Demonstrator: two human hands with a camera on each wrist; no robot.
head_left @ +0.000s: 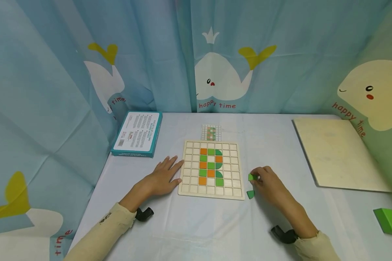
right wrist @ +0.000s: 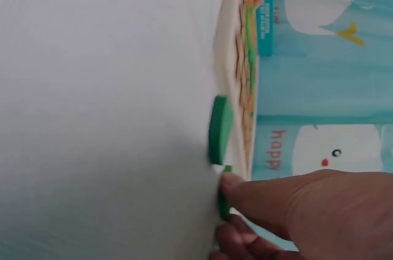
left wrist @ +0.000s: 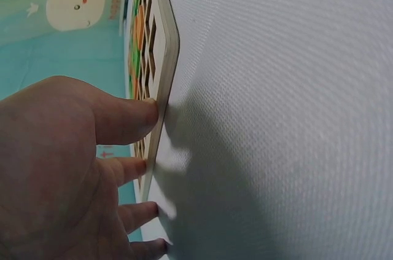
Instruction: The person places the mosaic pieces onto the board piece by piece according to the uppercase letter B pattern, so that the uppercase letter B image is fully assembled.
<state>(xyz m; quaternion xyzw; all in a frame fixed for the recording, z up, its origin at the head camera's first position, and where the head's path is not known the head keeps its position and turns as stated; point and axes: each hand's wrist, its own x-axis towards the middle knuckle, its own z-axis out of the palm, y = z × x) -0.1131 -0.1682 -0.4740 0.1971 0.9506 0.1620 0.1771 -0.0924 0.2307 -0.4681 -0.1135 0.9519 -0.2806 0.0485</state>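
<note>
A wooden grid board (head_left: 187, 181) lies mid-table, with orange, green and dark green tiles set in some of its cells. My left hand (head_left: 163, 177) rests beside it with fingers spread; in the left wrist view the thumb (left wrist: 132, 118) touches the board's edge. Right of the board, my right hand (head_left: 268, 183) pinches a light green tile (head_left: 250, 177) between thumb and fingers, low over the table. Just nearer to me lies a dark green tile with a curved side (head_left: 250, 194), close to the board, also plain in the right wrist view (right wrist: 220, 131).
Behind the board lies a small pattern card (head_left: 211, 132). A teal box (head_left: 137, 132) stands at the back left. A plain wooden panel (head_left: 343, 154) lies at the right, and a green block (head_left: 389, 221) sits at the right edge. Printed curtains hang around the table.
</note>
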